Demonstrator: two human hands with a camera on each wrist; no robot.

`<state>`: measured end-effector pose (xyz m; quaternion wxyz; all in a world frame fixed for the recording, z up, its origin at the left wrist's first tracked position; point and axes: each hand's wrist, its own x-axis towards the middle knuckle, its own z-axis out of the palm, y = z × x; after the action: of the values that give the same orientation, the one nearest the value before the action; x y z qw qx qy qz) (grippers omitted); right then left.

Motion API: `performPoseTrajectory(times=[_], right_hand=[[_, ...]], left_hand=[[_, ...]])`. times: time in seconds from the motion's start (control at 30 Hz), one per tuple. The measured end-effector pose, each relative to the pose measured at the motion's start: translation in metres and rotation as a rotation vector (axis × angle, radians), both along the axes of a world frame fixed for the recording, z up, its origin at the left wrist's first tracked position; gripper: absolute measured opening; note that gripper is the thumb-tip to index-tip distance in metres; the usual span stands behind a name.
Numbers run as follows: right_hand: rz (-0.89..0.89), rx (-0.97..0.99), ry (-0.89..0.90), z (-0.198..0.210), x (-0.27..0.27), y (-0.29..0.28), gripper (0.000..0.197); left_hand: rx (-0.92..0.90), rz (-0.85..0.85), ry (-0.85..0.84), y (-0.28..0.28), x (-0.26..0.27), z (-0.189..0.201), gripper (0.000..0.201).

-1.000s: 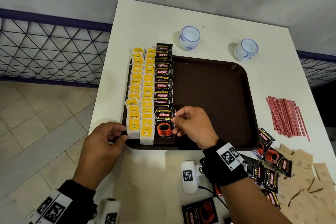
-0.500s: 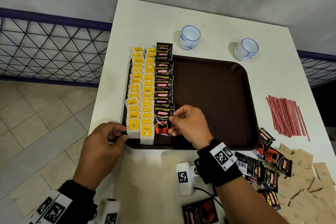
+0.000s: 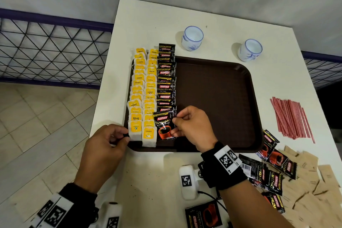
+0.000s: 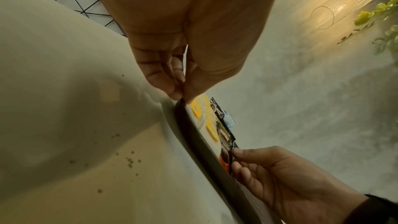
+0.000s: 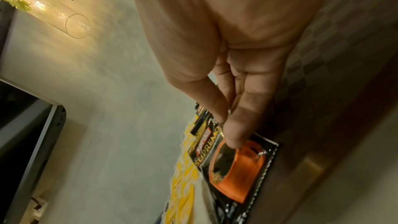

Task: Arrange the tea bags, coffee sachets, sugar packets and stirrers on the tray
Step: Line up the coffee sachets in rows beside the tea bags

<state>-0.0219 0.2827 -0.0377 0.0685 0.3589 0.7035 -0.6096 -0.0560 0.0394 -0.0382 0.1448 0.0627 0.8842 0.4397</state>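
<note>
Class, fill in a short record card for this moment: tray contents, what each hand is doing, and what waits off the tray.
tray: brown, on the white table
tea bags: two columns along the tray's left side
coffee sachets: one overlapping column beside them
right hand: pinches the nearest coffee sachet
left hand: grips the tray's near-left rim
stirrers: off the tray, to its right
sugar packets: off the tray, near right
cups: two, beyond the tray

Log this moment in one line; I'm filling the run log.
right hand: pinches black coffee sachet | left hand: pinches brown plastic tray rim | red stirrers: off tray
</note>
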Motion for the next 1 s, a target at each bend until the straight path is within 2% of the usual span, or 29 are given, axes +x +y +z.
performPoseTrajectory(times=[0.23, 0.43, 1.0], right_hand=[[0.002, -0.001, -0.033, 0.001, 0.003, -0.001, 0.014], [0.016, 0.022, -0.048, 0.003, 0.008, -0.006, 0.012], [0.032, 0.069, -0.081, 0.006, 0.010, -0.007, 0.009]], left_hand=[[-0.001, 0.000, -0.012, 0.001, 0.000, 0.003, 0.040], [-0.022, 0.006, -0.004, 0.000, 0.001, -0.001, 0.028], [-0.026, 0.025, -0.011, 0.000, 0.001, -0.001, 0.026]])
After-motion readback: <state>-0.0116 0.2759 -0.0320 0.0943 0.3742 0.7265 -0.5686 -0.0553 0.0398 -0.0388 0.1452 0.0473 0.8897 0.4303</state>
